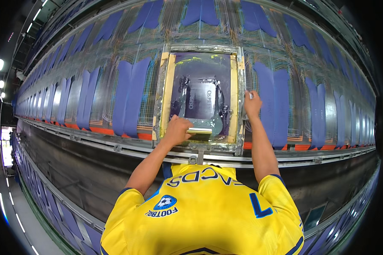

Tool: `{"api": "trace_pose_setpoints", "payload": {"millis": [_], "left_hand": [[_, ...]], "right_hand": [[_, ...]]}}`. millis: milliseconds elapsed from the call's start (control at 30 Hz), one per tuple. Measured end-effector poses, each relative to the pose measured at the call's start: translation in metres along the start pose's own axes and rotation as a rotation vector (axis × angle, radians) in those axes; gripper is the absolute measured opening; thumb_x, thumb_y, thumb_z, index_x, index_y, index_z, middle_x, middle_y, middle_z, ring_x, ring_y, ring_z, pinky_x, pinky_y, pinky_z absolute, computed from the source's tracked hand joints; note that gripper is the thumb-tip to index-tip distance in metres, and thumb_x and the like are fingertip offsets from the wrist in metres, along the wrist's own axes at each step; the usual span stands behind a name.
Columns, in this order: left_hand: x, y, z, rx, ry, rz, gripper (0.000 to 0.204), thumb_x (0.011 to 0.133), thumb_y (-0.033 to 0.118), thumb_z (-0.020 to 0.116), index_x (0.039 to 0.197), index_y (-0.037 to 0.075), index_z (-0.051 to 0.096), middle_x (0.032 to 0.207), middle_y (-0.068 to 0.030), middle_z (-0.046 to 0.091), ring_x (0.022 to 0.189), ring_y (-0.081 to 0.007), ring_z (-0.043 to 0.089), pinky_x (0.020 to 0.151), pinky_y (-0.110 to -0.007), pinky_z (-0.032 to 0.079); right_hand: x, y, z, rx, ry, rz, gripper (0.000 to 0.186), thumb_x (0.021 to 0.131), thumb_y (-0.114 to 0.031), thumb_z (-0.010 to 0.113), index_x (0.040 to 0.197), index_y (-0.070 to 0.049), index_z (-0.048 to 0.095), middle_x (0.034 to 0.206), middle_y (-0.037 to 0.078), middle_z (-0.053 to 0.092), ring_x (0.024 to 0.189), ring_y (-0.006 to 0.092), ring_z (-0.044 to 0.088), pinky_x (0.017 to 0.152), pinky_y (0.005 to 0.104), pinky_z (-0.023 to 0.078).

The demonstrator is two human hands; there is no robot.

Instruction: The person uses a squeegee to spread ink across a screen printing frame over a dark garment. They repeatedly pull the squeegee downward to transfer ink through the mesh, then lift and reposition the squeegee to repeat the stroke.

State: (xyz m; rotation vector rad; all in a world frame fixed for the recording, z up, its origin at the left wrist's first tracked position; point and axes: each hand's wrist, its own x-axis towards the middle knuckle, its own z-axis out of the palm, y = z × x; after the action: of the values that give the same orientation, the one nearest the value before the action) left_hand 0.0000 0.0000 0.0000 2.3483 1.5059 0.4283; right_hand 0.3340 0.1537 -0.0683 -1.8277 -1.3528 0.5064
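Note:
In front of me lies a screen printing frame [241, 123] with metal sides and yellowish tape along its inner edges. Its dark mesh [202, 63] has a lettered, rectangular stencil area in the middle. Wet greyish ink [216, 123] pools round the lower part of that area. My left hand [178, 129] is closed on the left end of a squeegee [201, 130], which lies crosswise near the frame's near side. At the frame's right side my right hand [252, 104] is closed, with the fingers curled at the edge; the exact grip is partly hidden.
Blue-purple cut fabric pieces [132, 97] lie in rows along the long printing table, with more fabric pieces [273, 102] right of the frame. A metal rail [102, 142] runs along the table's near edge. Behind me stands another table [59, 204] with similar pieces.

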Motion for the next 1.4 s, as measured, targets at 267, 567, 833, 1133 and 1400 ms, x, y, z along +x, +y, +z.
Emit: {"api": "trace_pose_setpoints", "payload": {"millis": [267, 567, 833, 1133, 1400], "left_hand": [[0.141, -0.052, -0.043, 0.064, 0.316, 0.146, 0.014, 0.070, 0.021, 0.081, 0.077, 0.015, 0.071, 0.077, -0.0023, 0.067, 0.078, -0.0262, 0.064, 0.072, -0.043, 0.041], [0.021, 0.020, 0.026, 0.084, 0.407, 0.045, 0.027, 0.062, 0.000, 0.070, 0.086, 0.013, 0.067, 0.085, -0.0029, 0.061, 0.078, -0.0271, 0.055, 0.069, -0.042, 0.038], [0.007, 0.002, 0.013, 0.165, 0.371, -0.121, 0.028, 0.063, 0.011, 0.079, 0.090, 0.014, 0.072, 0.092, 0.0015, 0.066, 0.091, -0.0213, 0.060, 0.086, -0.039, 0.039], [-0.009, -0.069, -0.015, 0.248, 0.185, -0.264, 0.018, 0.071, 0.021, 0.081, 0.086, 0.016, 0.072, 0.090, 0.0018, 0.069, 0.092, -0.0226, 0.061, 0.088, -0.040, 0.040], [-0.001, -0.072, -0.027, 0.081, 0.114, -0.101, 0.021, 0.073, 0.026, 0.082, 0.086, 0.013, 0.072, 0.083, -0.0027, 0.069, 0.087, -0.0248, 0.063, 0.083, -0.042, 0.041]], "right_hand": [[-0.008, -0.016, -0.006, 0.044, 0.094, -0.052, 0.032, 0.092, -0.034, 0.069, 0.093, -0.002, 0.067, 0.085, 0.023, 0.069, 0.081, 0.0423, 0.067, 0.074, 0.0451, 0.049], [0.024, -0.039, -0.039, 0.075, 0.021, -0.092, 0.030, 0.092, -0.031, 0.068, 0.094, -0.002, 0.068, 0.083, 0.021, 0.070, 0.078, 0.0359, 0.068, 0.074, 0.0425, 0.051], [0.012, -0.037, 0.025, 0.177, -0.020, -0.123, 0.029, 0.095, -0.029, 0.064, 0.090, -0.001, 0.062, 0.080, 0.018, 0.067, 0.072, 0.0307, 0.062, 0.071, 0.0433, 0.048], [-0.007, -0.071, 0.092, 0.235, -0.042, -0.093, 0.029, 0.096, -0.031, 0.063, 0.093, -0.002, 0.061, 0.075, 0.017, 0.063, 0.068, 0.0306, 0.058, 0.068, 0.0430, 0.046], [-0.013, -0.073, 0.065, 0.148, -0.001, -0.051, 0.031, 0.096, -0.032, 0.062, 0.091, -0.002, 0.062, 0.077, 0.016, 0.065, 0.068, 0.0292, 0.060, 0.068, 0.0406, 0.048]]}}
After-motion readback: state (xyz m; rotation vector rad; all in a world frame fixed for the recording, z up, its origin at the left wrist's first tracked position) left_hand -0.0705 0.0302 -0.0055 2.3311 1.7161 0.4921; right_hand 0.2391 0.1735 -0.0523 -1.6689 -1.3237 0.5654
